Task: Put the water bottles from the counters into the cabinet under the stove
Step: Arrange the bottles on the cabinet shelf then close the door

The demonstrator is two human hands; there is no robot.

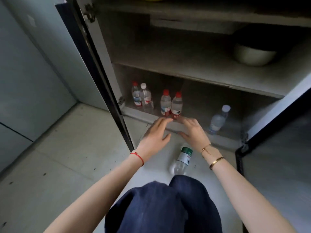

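- Two knees in dark trousers (pixel 161 206) fill the bottom centre of the frame; the person appears to crouch low because the target shelf sits at floor level.
- One green-labelled bottle (pixel 182 159) lies on its side on the floor just beyond the knees, between the forearms, outside the cabinet; it looks parked there within easy reach, not yet stored.
- The left hand (pixel 155 133), a red string at its wrist, is empty with fingers spread, fingertips near the cabinet's lower lip.
- The right hand (pixel 193 130), with gold bracelets, is likewise empty and loosely spread, held close beside the left; both hover just before the red-capped pair, probably for nudging them.
- That red-capped pair (pixel 171 105) stands upright, touching, at the front of the bottom shelf (pixel 193 125).
- Two more bottles (pixel 142 96) stand upright further left and deeper, near the open left door (pixel 101 73).
- A white-capped bottle (pixel 218 119) stands apart at centre right.
- A metal bowl (pixel 254 56) rests on the upper shelf, upper right.
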